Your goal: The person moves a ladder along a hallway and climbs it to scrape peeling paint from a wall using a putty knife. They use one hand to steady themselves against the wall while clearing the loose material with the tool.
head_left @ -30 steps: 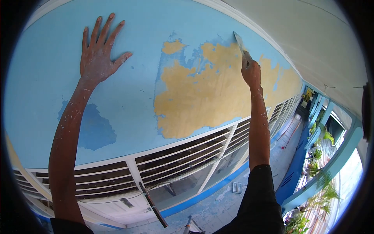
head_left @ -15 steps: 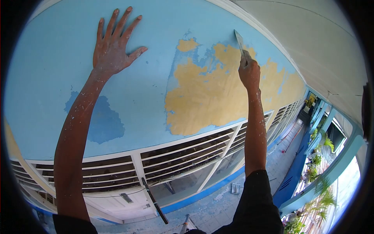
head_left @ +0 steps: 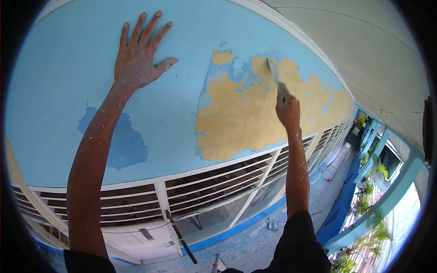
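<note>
My left hand [head_left: 139, 61] lies flat on the light blue wall [head_left: 82, 59], its fingers spread and specked with paint. In my right hand [head_left: 288, 108] is the handle of a scraper [head_left: 273, 72], whose thin blade points up and slightly left. The blade's tip is over the upper part of a bare yellow patch [head_left: 241, 113], where the blue paint is gone. Ragged blue edges run around that patch. Below my left wrist, partly behind the forearm, a darker blue patch [head_left: 127, 143] shows on the wall.
White louvred windows [head_left: 214, 184] run beneath the wall, with a dark bar [head_left: 181, 236] standing out near the door. White trim [head_left: 300, 34] borders the ceiling above. A ladder top [head_left: 218, 264] shows low down. Plants [head_left: 366, 204] line the corridor at right.
My right hand and the scraper have moved down, the blade going from the blue paint near the trim onto the yellow patch. My left hand stays flat on the wall.
</note>
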### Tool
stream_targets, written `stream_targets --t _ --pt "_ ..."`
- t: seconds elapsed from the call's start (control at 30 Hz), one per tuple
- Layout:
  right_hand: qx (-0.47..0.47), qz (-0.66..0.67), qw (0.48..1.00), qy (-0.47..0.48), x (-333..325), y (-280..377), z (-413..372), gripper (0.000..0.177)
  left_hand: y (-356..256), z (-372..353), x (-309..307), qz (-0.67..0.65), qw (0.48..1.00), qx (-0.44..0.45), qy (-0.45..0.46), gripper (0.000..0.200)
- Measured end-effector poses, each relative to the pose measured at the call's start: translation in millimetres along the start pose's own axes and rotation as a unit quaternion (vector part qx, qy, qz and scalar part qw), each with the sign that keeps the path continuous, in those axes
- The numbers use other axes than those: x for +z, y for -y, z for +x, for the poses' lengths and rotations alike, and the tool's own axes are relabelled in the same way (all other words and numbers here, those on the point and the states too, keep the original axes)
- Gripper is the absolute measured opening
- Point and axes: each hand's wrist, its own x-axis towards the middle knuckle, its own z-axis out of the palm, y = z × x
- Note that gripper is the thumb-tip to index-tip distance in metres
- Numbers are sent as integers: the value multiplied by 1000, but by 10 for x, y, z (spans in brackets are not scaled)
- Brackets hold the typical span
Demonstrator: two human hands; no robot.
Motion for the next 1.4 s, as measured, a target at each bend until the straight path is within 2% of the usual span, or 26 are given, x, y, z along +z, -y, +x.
stream_targets --t 0.07,0.13,0.2,0.3,0.4,0.5,0.6,0.83,0.97,1.07,1.13,1.17,1.27,1.33,1.4 --pt "0 7 1000 -9 47 -89 -75 36 -7 14 -35 13 1000 -9 17 93" --pt "8 -23 999 -22 82 -274 149 35 -33 15 -51 17 999 -7 27 93" --pt "7 7 999 -43 72 -428 392 33 -28 20 -56 18 1000 -5 23 93" --pt "-9 16 1000 -26 14 -547 295 36 -69 53 -149 53 995 -21 81 93" --pt "-56 -24 998 -5 15 -695 98 38 -16 16 -27 10 1000 0 4 94" --pt "-72 -27 997 -8 4 -797 243 39 -28 16 -44 27 999 -4 22 94" --pt "-26 -41 999 0 16 -814 610 37 -30 19 -27 31 999 -2 18 94" --pt "-102 -26 994 1 67 -895 139 38 4 4 44 2 999 17 -43 94" --pt "-69 -59 996 -2 -128 -630 519 37 -13 45 41 -4 996 36 -78 93" --pt "-53 -23 998 21 -82 -660 374 36 -6 22 57 -12 996 39 -82 93" --pt "-121 -15 992 -16 -27 -720 97 35 11 37 54 -19 995 41 -86 92" --pt "-64 -46 996 40 -108 -627 -4 35 4 37 50 -20 995 37 -85 92" --pt "-113 -10 994 -8 -67 -697 216 37 -2 18 49 -20 996 29 -83 92" --pt "-69 -47 996 7 -142 -560 479 35 -20 27 51 -23 996 31 -83 92" --pt "-44 -9 999 -4 -118 -515 521 34 -14 33 30 -27 996 34 -84 91"
